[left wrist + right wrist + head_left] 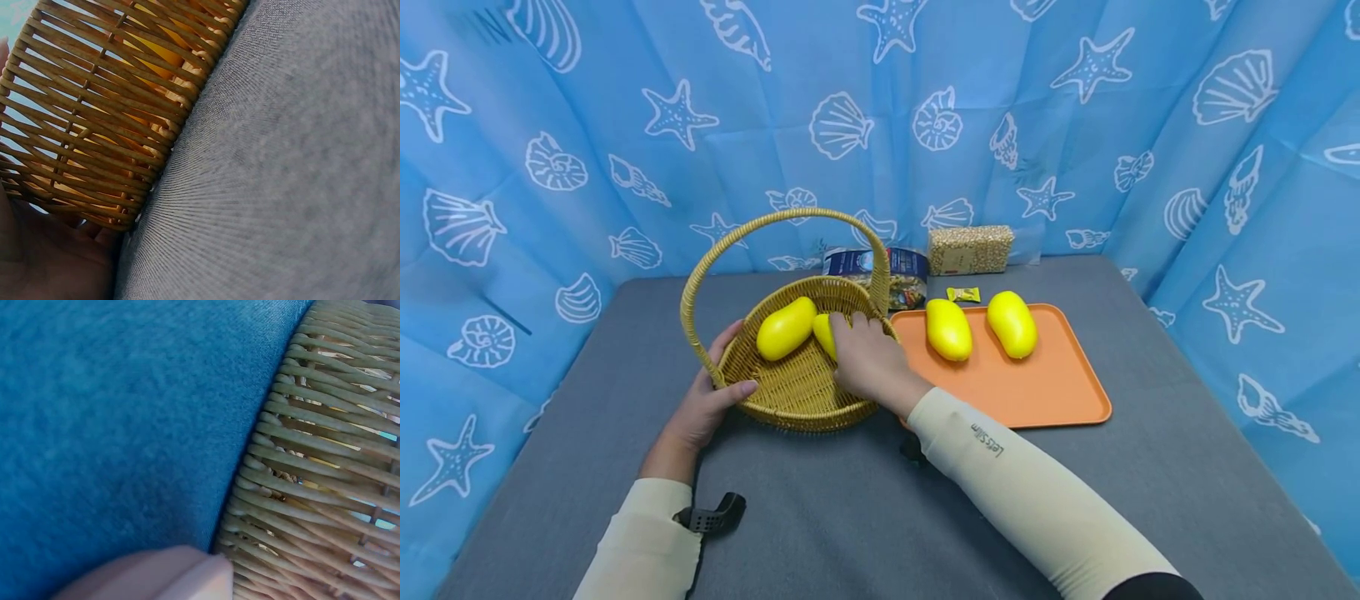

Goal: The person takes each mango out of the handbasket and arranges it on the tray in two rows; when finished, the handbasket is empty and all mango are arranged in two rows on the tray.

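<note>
Head view, wicker basket (808, 419): standing on the grey tablecloth (820, 525), its arched handle (689, 304) rising above.
Head view, left hand (706, 402): gripping the basket's left side, thumb lying over the rim; were this hold loosening, the basket could be sliding or tipping.
Head view, right hand (874, 358): reaching inside the basket's right half, fingers curling over the right-hand mango (824, 336); smooth-looking skin could be slipping from a shallow hold.
Head view, left-hand mango (786, 329): lying inside the basket, left of the held one; a dropped fruit could be knocking it.
Head view, left tray mango (949, 330) and right tray mango (1012, 325): resting right of the basket on the orange tray (1037, 392); a sweeping right forearm could be rolling them.
Head view, navy food packet (910, 268): sitting behind the basket; a backward shove could be crowding it.
Left wrist view, basket weave: showing yellow through its gaps, left hand touching its outside; firmness of grip, cannot tell.
Right wrist view, right hand: showing only partly, beside the basket's outer wall; its grip, cannot tell here.
</note>
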Demonstrator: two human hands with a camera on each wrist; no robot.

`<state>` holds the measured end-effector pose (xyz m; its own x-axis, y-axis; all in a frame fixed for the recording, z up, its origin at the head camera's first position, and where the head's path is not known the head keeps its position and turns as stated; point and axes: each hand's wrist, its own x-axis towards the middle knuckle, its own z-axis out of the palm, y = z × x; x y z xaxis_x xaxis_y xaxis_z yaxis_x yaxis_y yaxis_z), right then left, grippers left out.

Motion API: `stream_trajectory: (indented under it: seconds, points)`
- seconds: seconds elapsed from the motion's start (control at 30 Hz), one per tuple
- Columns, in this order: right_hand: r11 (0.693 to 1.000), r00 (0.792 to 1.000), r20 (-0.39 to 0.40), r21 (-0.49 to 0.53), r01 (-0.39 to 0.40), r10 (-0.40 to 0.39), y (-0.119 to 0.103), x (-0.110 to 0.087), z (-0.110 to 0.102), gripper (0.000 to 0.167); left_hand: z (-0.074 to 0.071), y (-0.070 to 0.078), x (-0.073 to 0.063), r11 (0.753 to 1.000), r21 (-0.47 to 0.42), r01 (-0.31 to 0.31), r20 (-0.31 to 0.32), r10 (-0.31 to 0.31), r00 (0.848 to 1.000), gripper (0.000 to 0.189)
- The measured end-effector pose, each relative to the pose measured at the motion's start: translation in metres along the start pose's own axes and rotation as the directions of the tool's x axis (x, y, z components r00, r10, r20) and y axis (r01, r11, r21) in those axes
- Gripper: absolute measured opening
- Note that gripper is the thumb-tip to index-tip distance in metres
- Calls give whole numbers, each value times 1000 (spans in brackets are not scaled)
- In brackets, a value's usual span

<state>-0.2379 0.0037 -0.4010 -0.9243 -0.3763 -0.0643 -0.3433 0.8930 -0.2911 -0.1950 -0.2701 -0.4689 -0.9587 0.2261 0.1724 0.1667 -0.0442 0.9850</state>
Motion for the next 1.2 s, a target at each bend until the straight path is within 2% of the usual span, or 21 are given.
stream_trajectory:
  seconds: [0.2, 0.33, 0.47, 0.73, 0.9, 1.07, 1.2]
  points:
    - [1000, 1000, -1, -11, -9, 9, 0, 0, 0, 82, 0, 0, 0, 1000, 12, -3, -4, 3, 1000, 91]
    - [1000, 1000, -22, 11, -3, 4, 0, 0, 0, 75, 1, 1, 1, 1000, 24, 11, -15, -11, 1000, 92]
    - [999, 999, -52, 38, 8, -6, 1, -1, -1, 74, 1, 2, 2, 999, 27, 21, -17, -21, 1000, 92]
    - [981, 988, -122, 159, 115, -97, 7, -4, -3, 72, 1, 1, 1, 1000, 14, 8, -8, -8, 1000, 91]
    - [927, 972, -183, 319, 197, -144, 14, -8, -6, 68, 1, 1, 1, 1000, 18, 2, -7, -2, 1000, 90]
    - [836, 951, -253, 471, 281, -177, 22, -14, -10, 68, 2, 2, 0, 999, 31, 5, -8, -5, 1000, 91]
    - [766, 945, -278, 567, 304, -170, 26, -20, -13, 67, 2, 3, 1, 999, 32, 15, -14, -14, 1000, 91]
